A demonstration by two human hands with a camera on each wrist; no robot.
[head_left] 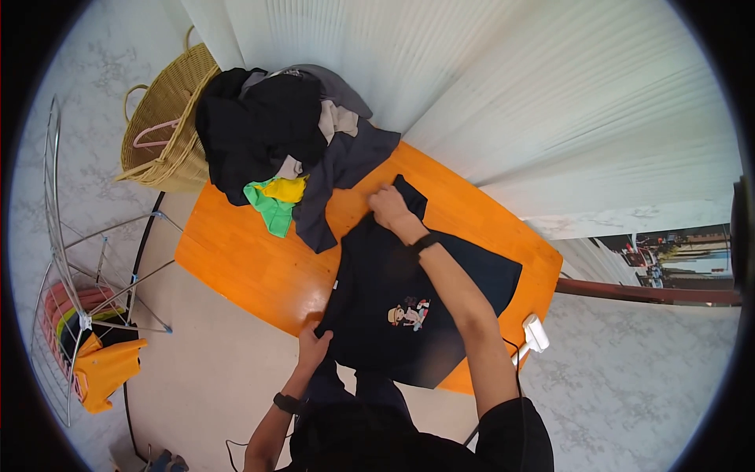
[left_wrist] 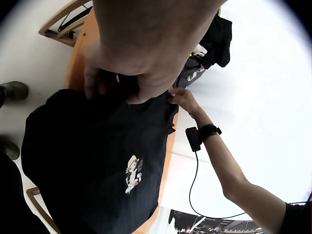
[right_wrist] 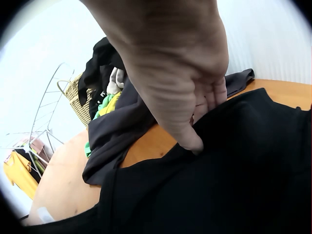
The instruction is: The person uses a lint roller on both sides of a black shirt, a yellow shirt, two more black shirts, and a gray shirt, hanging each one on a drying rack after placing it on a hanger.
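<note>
A black shirt with a small cartoon print lies spread over the orange table; the print also shows in the left wrist view. At its near left edge my left hand pinches the cloth; in the left wrist view that hand covers its own grip. My right hand holds the shirt's far edge near a sleeve. In the right wrist view the thumb of my right hand lies on the black cloth, fingers behind the edge.
Piled clothes, black, grey, green and yellow, lie at the table's far left. Beside them stands a wicker basket. A metal drying rack with an orange garment is at the left. A white device lies at the table's right edge.
</note>
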